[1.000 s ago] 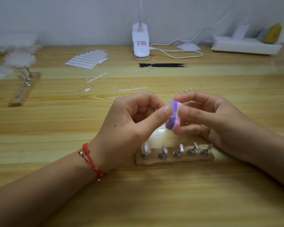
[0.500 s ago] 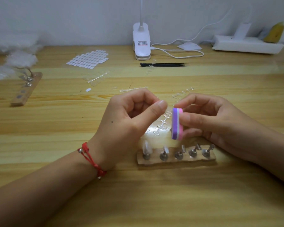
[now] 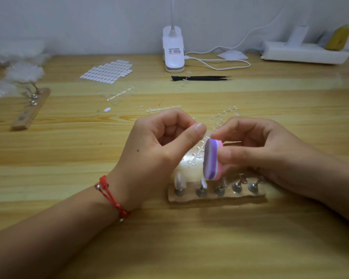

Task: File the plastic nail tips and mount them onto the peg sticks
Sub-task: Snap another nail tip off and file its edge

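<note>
One tip mounted, four pegs bare.

Our right hand (image 3: 268,152) pinches the file (image 3: 212,159); our left hand (image 3: 159,150) is curled shut, presumably on a tip we cannot see. On the rack (image 3: 217,196), only the leftmost peg carries a tip (image 3: 179,181).

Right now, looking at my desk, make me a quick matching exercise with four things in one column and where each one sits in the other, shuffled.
Things:
1. buffer block
2. black tweezers
3. sticker sheet
4. peg board

Places:
A. lying in front of the clip lamp
B. on the desk just below both hands
C. pinched in the right hand
D. far left of the lamp

Pairs: 1-C, 2-A, 3-D, 4-B
</note>
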